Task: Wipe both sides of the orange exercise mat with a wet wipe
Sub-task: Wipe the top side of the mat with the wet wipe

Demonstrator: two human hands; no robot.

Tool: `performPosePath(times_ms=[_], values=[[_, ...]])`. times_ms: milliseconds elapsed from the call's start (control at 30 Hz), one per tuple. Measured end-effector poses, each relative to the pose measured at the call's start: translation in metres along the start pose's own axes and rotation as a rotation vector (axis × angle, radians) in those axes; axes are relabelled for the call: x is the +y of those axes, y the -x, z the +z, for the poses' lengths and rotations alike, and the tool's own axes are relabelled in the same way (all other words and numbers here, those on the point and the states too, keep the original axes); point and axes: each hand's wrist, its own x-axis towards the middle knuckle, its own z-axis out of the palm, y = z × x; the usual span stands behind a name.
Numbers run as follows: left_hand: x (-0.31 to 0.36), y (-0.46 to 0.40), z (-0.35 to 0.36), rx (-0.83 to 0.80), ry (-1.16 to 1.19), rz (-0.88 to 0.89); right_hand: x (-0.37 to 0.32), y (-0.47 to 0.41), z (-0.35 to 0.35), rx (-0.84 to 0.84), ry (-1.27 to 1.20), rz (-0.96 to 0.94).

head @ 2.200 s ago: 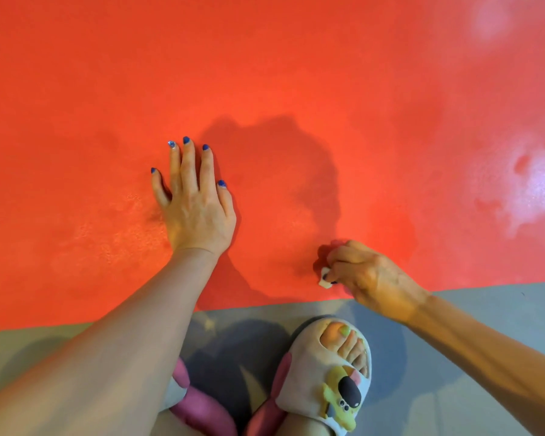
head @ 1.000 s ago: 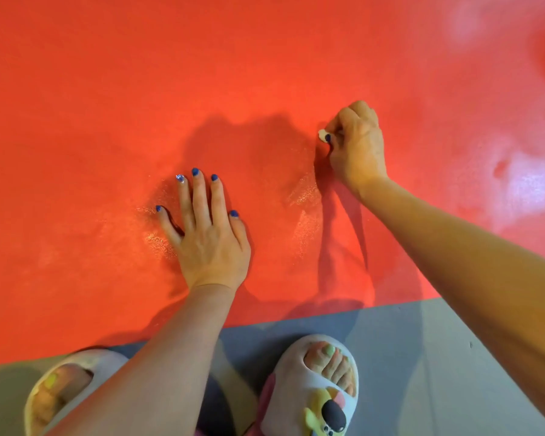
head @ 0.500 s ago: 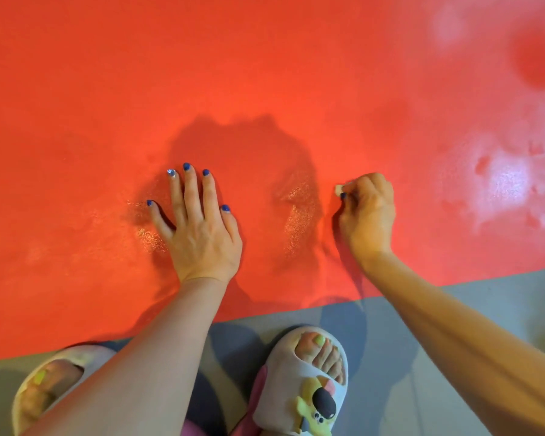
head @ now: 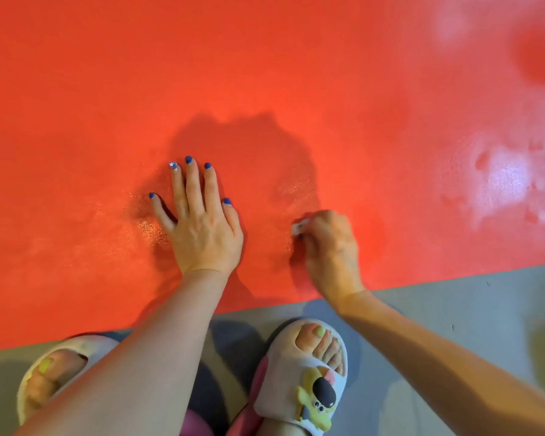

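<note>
The orange exercise mat (head: 265, 73) fills the upper part of the head view and lies flat on a grey floor. My left hand (head: 199, 225) presses flat on the mat with straight, spread fingers. My right hand (head: 331, 247) is curled round a small wad of white wet wipe (head: 296, 228), which peeks out at the fingertips and touches the mat. It sits to the right of my left hand, near the mat's front edge. Damp, glistening streaks show on the mat between and beside the hands.
The grey floor (head: 453, 309) runs along the mat's near edge. My two feet in pale slippers stand on it, the left slipper (head: 73, 347) and the right slipper (head: 309, 382) with a cartoon figure. A bright light reflection (head: 501, 180) shines on the mat at right.
My right hand swept the wipe from the mat's near edge up to the far side, then drew it back down toward the near edge. My left hand stayed pressed on the mat.
</note>
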Motion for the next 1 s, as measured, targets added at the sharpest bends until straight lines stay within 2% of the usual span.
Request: performPosePath(times_ms=[100, 167, 300, 400, 533, 633, 767, 833, 900, 1000], values=[[-0.002, 0.000, 0.000, 0.011, 0.005, 0.002, -0.011, 0.006, 0.003, -0.296, -0.085, -0.324], [-0.003, 0.000, 0.000, 0.016, 0.005, 0.010, 0.010, -0.002, -0.015, -0.387, -0.087, -0.386], [-0.001, 0.001, -0.001, 0.007, -0.001, 0.008, 0.060, 0.006, -0.057, -0.277, 0.024, -0.249], [-0.001, 0.000, -0.001, 0.002, -0.011, 0.003, 0.044, 0.013, -0.048, -0.189, 0.028, -0.204], [-0.002, 0.000, -0.002, 0.001, 0.000, 0.004, -0.007, 0.010, -0.006, -0.397, -0.093, -0.404], [-0.004, 0.001, -0.003, -0.004, 0.005, 0.019, 0.007, 0.010, -0.017, -0.500, -0.082, -0.459], [-0.002, -0.001, -0.003, 0.006, -0.003, 0.015, 0.062, 0.026, -0.071, -0.445, -0.002, -0.337], [-0.002, -0.001, -0.002, -0.003, -0.008, 0.009, 0.065, 0.031, -0.076, -0.372, 0.047, -0.291], [-0.001, -0.001, -0.002, -0.007, -0.005, 0.007, 0.047, 0.030, -0.060, -0.378, 0.019, -0.339], [-0.002, -0.001, -0.001, 0.004, 0.002, 0.009, 0.006, 0.022, -0.019, -0.498, -0.073, -0.477]])
